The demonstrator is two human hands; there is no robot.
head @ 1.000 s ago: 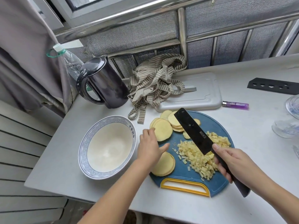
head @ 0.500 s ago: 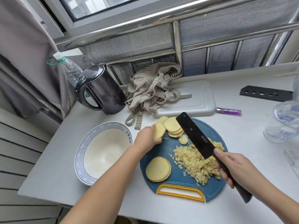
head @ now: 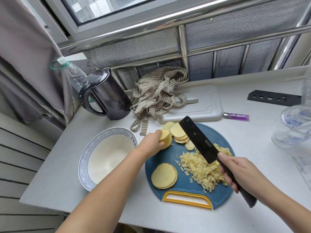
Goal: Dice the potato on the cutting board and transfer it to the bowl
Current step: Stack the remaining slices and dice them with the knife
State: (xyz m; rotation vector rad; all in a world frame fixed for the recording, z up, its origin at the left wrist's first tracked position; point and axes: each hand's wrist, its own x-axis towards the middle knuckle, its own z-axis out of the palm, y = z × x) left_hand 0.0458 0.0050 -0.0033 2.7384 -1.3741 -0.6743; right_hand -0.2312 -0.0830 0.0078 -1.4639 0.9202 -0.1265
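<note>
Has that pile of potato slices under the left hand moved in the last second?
Yes. The left hand grips the potato slices and has tipped them up off the blue cutting board, at its rim beside the bowl.

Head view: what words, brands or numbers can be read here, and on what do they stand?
No text can be quoted with certainty.
knife: small white brand mark on the black blade, too small to read.
bowl: blue Chinese characters on the far rim, too blurred to read.
lighter: print on the purple body, blurred.
</note>
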